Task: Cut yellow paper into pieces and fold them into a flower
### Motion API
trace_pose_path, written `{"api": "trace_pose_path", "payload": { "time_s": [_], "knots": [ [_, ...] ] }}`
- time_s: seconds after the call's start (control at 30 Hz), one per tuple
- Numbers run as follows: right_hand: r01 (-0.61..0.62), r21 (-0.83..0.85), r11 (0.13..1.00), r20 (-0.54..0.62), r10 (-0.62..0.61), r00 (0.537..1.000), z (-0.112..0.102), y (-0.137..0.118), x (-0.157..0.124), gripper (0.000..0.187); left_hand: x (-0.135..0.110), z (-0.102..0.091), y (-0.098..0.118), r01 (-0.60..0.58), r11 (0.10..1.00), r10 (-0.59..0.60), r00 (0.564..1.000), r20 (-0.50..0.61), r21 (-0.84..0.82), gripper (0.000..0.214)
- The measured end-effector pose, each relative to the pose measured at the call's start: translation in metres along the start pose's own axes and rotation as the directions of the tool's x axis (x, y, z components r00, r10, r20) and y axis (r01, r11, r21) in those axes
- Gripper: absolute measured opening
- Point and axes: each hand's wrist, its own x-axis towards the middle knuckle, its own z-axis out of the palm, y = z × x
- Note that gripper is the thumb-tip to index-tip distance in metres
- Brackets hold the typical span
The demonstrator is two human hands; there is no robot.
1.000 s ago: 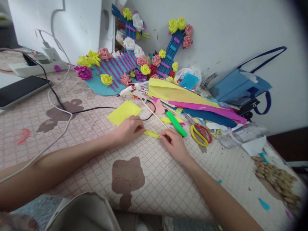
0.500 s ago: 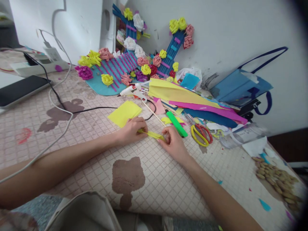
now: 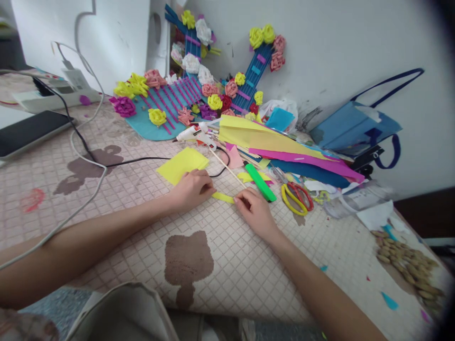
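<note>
A narrow yellow paper strip (image 3: 223,197) lies flat on the checked table cover between my two hands. My left hand (image 3: 190,189) pinches its left end with curled fingers. My right hand (image 3: 256,213) pinches the right end, fingers closed on it. A yellow paper square (image 3: 182,164) lies just behind my left hand. A thin wooden stick (image 3: 227,168) and a green marker (image 3: 260,182) lie just beyond the strip.
Yellow-and-red scissors (image 3: 296,196) lie right of the marker. A white glue gun (image 3: 194,134) with a black cord sits behind, beside stacked coloured paper (image 3: 277,144). Paper-flower crafts (image 3: 170,102) lean at the wall. A phone (image 3: 30,132) lies far left, a blue bag (image 3: 359,128) right, seeds (image 3: 405,260) near the right edge.
Half a second ago the strip was lifted and bowed between my hands; now it lies stretched flat on the table again, as one second ago.
</note>
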Motion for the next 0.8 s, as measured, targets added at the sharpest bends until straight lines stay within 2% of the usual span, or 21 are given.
{"api": "trace_pose_path", "payload": {
  "time_s": [0.43, 0.8],
  "knots": [
    [-0.031, -0.030, 0.999, -0.075, 0.029, 0.997, 0.0027, 0.0002, 0.0029, 0.011, 0.0014, -0.0023, 0.0041, 0.031, 0.994, -0.032, 0.999, 0.010, 0.105, 0.014],
    [-0.047, -0.024, 0.999, -0.059, 0.045, 0.997, 0.0038, 0.0032, 0.0033, 0.005, 0.0011, -0.0027, 0.0067, 0.052, 0.995, -0.054, 0.998, 0.022, 0.089, 0.008]
  ]
}}
